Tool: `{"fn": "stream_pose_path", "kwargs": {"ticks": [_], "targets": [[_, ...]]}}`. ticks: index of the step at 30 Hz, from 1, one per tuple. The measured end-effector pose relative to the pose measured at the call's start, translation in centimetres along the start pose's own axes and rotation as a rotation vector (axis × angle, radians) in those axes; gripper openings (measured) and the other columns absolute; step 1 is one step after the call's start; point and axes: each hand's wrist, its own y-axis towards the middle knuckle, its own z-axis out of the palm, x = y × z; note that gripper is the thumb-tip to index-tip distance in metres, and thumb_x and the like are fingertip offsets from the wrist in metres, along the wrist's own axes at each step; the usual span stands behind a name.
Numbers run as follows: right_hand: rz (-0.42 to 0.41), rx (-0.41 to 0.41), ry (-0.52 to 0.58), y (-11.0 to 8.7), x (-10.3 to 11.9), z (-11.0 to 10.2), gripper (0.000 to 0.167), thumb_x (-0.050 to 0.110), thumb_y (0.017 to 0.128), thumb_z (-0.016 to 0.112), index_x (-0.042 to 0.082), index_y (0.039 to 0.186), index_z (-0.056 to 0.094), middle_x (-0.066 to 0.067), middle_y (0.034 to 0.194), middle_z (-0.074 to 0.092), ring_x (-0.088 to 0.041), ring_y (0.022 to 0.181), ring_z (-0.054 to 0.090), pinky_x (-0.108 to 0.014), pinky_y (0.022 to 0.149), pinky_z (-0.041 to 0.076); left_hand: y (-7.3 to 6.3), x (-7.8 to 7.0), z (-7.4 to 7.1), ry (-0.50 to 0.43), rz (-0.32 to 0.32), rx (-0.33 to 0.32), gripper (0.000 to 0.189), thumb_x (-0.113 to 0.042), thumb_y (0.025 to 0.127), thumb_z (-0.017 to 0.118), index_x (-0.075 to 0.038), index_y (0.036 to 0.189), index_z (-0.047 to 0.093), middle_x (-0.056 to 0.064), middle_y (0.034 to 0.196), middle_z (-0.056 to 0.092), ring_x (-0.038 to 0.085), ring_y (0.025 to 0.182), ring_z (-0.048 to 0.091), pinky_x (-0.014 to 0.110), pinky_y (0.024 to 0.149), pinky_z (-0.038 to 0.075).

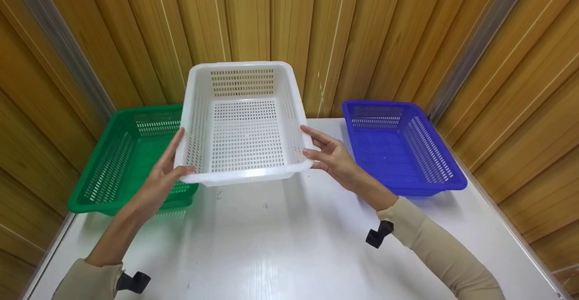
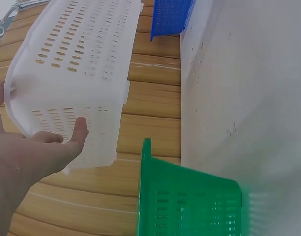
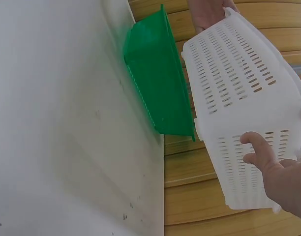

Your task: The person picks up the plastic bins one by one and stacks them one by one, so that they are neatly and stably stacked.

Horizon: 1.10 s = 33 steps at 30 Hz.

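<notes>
A white plastic basket (image 1: 248, 137) with slotted sides is held up off the table, tilted so its inside faces the head camera. My left hand (image 1: 163, 173) grips its left rim near the front corner, thumb over the rim. On the opposite side my right hand (image 1: 332, 157) holds the right rim, thumb on top and fingers against the outer wall. Both wrist views show the fingers under the rim, against the slotted outside of the white basket (image 2: 74, 64). Inside, the basket holds nothing.
A green basket (image 1: 102, 155) stands on the white table (image 1: 253, 245) at the left, partly behind my left hand. At the right stands a blue basket (image 1: 384, 155). Wood-patterned panels (image 1: 246, 19) rise behind and on both sides.
</notes>
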Motion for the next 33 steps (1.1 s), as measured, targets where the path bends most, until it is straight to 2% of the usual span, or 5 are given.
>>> {"fn": "stream_pose_path", "kwargs": {"ticks": [4,14,19,26,33], "targets": [[-0.001,-0.002,0.002,-0.1,0.3,0.4,0.071,0.005,0.095,0.068,0.007,0.158,0.036,-0.021,0.159,0.042,-0.036,0.137,0.052,-0.044,0.097,0.058,-0.1,0.2,-0.1,-0.037,0.016,0.008,0.086,-0.014,0.102,0.058,-0.048,0.162,0.006,-0.008,0.174,-0.006,0.039,0.154,0.012,0.075,0.118,0.019],[-0.023,0.043,0.054,2.2,-0.8,3.8,0.074,0.007,0.093,0.071,0.006,0.158,0.036,-0.018,0.163,0.038,-0.04,0.142,0.047,-0.043,0.098,0.057,-1.9,0.4,-4.0,-0.084,0.064,-0.005,0.076,-0.012,0.106,0.048,-0.045,0.163,0.01,-0.01,0.173,-0.004,0.035,0.154,0.008,0.071,0.124,0.005],[-0.019,0.051,0.079,3.3,-1.6,5.6,0.071,0.005,0.094,0.068,0.007,0.158,0.037,-0.012,0.165,0.037,-0.029,0.138,0.051,-0.042,0.1,0.057,-2.5,0.8,-6.1,-0.102,0.081,-0.012,0.072,-0.01,0.107,0.041,-0.044,0.163,0.01,-0.01,0.172,-0.004,0.028,0.152,0.012,0.047,0.12,0.024],[-0.01,0.08,0.089,4.6,-2.3,7.7,0.067,0.002,0.098,0.06,0.005,0.159,0.034,-0.01,0.169,0.029,-0.038,0.148,0.039,-0.043,0.102,0.055,-3.2,2.2,-8.0,-0.142,0.095,-0.039,0.074,-0.008,0.106,0.037,-0.044,0.163,0.009,-0.01,0.172,-0.004,0.021,0.148,0.017,0.041,0.126,0.026],[-0.001,0.126,0.124,6.6,-4.0,10.7,0.065,-0.003,0.098,0.057,0.006,0.159,0.034,-0.012,0.169,0.026,-0.043,0.149,0.037,-0.043,0.101,0.055,-4.9,4.1,-11.1,-0.176,0.14,-0.091,0.073,-0.003,0.106,0.034,-0.04,0.164,0.008,-0.005,0.17,0.001,0.02,0.141,0.024,0.017,0.099,0.046]]}}
